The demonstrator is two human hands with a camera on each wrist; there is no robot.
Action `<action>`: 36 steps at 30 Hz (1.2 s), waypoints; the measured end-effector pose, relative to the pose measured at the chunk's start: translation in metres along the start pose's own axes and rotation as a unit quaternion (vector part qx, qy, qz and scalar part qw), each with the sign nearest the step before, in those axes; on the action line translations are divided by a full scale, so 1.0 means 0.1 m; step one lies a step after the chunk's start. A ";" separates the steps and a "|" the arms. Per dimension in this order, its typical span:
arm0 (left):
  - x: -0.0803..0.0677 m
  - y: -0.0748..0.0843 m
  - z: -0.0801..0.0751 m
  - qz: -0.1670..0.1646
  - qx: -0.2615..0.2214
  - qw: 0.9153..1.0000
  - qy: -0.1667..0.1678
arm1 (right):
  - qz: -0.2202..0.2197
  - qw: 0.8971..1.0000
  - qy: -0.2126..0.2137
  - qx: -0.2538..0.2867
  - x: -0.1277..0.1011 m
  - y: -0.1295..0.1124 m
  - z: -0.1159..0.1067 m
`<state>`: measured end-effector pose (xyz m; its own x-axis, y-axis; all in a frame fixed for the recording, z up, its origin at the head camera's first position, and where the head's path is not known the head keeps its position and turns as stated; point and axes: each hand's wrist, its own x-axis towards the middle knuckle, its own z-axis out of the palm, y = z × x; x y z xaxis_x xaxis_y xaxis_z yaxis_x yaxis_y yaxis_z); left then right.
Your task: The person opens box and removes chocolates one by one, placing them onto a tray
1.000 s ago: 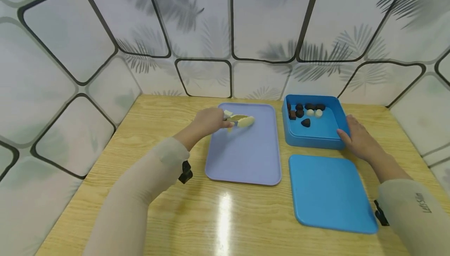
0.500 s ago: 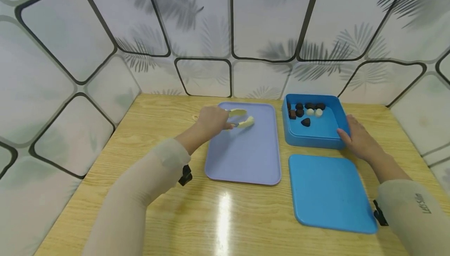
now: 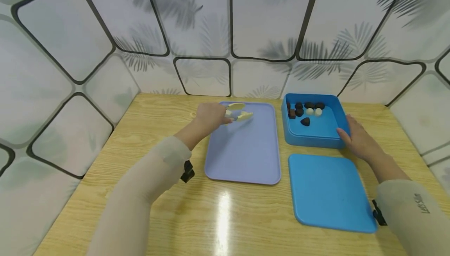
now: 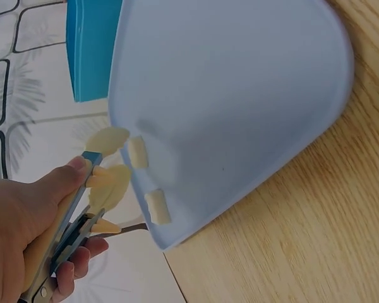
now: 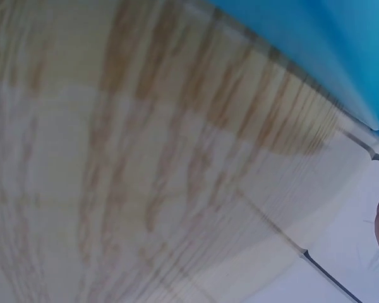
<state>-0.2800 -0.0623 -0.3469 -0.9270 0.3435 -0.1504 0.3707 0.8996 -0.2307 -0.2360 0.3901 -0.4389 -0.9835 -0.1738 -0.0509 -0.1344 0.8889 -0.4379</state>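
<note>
My left hand (image 3: 211, 116) grips yellow-tipped tongs (image 3: 240, 111) over the far left corner of a lavender tray (image 3: 246, 158). In the left wrist view the tongs (image 4: 104, 170) have their tips apart with nothing between them. Just beside them, two small pale pieces (image 4: 137, 152) (image 4: 158, 207) lie on the tray (image 4: 240, 95) by its rim. My right hand (image 3: 356, 136) rests against the right wall of an uncovered blue box (image 3: 314, 142). The box holds several dark chocolates (image 3: 305, 121) and two white balls (image 3: 314, 111). The right wrist view shows only wood and a blue corner (image 5: 328, 50).
A flat blue lid (image 3: 330, 191) lies on the wooden table (image 3: 140, 139) in front of the box, to the right of the tray. Patterned white panels (image 3: 204, 33) wall the table in at the back and on both sides.
My left hand has drawn the tongs a little left and toward the tray's far edge. The right hand has stayed on the box.
</note>
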 end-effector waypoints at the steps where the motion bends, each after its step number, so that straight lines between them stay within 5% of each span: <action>1: 0.00 0.00 0.00 0.001 0.004 1.000 -0.004 | 0.000 1.000 0.000 0.001 0.00 0.00 0.00; 13: 0.03 0.01 0.01 0.014 0.011 1.000 0.002 | 0.002 1.000 0.001 0.004 -0.03 -0.02 0.00; 26: 0.07 -0.17 0.12 0.004 0.027 1.000 0.001 | 0.001 1.000 -0.006 0.007 -0.01 -0.02 0.02; 36: 0.03 -0.13 0.08 0.007 0.032 0.998 0.053 | 0.003 1.000 -0.007 0.001 0.00 -0.02 0.00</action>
<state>-0.2874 -0.0754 -0.3515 -0.9210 0.3862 -0.0515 0.3839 0.8766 -0.2901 -0.2355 0.3888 -0.4380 -0.9822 -0.1755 -0.0666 -0.1291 0.8891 -0.4390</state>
